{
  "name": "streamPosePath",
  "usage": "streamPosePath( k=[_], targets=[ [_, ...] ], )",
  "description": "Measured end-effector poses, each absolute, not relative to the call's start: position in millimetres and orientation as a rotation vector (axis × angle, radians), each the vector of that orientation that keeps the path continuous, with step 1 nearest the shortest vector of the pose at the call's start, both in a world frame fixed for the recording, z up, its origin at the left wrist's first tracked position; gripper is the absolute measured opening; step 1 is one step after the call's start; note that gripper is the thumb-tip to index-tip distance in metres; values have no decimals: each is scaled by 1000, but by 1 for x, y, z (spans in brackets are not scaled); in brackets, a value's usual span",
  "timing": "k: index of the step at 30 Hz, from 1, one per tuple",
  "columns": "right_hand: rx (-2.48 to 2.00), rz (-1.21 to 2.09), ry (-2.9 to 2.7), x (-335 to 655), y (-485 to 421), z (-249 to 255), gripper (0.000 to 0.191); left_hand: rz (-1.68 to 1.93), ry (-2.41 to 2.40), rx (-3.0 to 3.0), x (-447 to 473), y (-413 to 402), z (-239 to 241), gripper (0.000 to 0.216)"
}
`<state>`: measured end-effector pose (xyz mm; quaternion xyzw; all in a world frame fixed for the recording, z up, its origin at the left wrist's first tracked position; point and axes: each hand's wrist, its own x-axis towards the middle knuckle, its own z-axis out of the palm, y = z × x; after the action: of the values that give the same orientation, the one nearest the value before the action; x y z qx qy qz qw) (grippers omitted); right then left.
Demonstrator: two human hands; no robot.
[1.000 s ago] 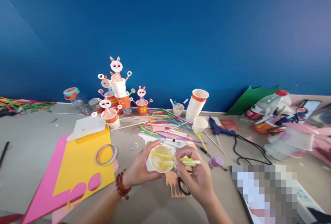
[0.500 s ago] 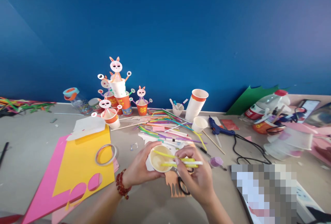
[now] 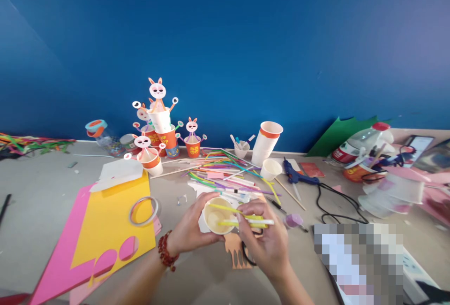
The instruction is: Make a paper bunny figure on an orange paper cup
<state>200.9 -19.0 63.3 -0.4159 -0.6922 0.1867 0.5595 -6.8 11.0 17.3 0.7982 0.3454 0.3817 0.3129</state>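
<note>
My left hand (image 3: 190, 227) is wrapped round a white paper cup (image 3: 215, 218), whose open mouth tilts toward me. In my right hand (image 3: 270, 244) several thin yellow straws (image 3: 222, 208) are pinched between thumb and fingers, with a whitish length among them. Their left ends reach over the rim and into the cup's mouth; whether they touch its inner wall I cannot tell. Beneath the hands lie an orange paper piece with a scalloped edge (image 3: 237, 253) and black-handled scissors (image 3: 249, 254), partly covered by my right hand.
Paper-cup rabbits (image 3: 192, 138) stand at the back left, some stacked. Loose coloured straws (image 3: 225, 171), a small white cup (image 3: 271, 170) and a blue glue gun (image 3: 298, 176) with a black cord lie beyond my hands. Left are yellow card (image 3: 116, 220) and a tape roll (image 3: 132, 213).
Almost nothing differs. The yellow straws have shifted very slightly in my right hand; the cup stays in my left hand.
</note>
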Motion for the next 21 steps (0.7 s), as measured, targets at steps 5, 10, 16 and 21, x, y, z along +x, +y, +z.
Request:
streamPosePath(
  k=[5, 10, 16, 21],
  targets=[
    [-1000, 541, -1642, 199, -19, 62, 15, 998, 937, 2087, -7, 11, 17, 87],
    [-1060, 615, -1733, 200, -17, 58, 8, 984, 919, 2088, -7, 9, 17, 88],
    [-1008, 519, -1805, 195, -12, 59, 13, 984, 934, 2079, -6, 8, 17, 87],
    [-958, 404, -1761, 192, -11, 60, 19, 1000, 936, 2078, -5, 8, 17, 88]
  ],
)
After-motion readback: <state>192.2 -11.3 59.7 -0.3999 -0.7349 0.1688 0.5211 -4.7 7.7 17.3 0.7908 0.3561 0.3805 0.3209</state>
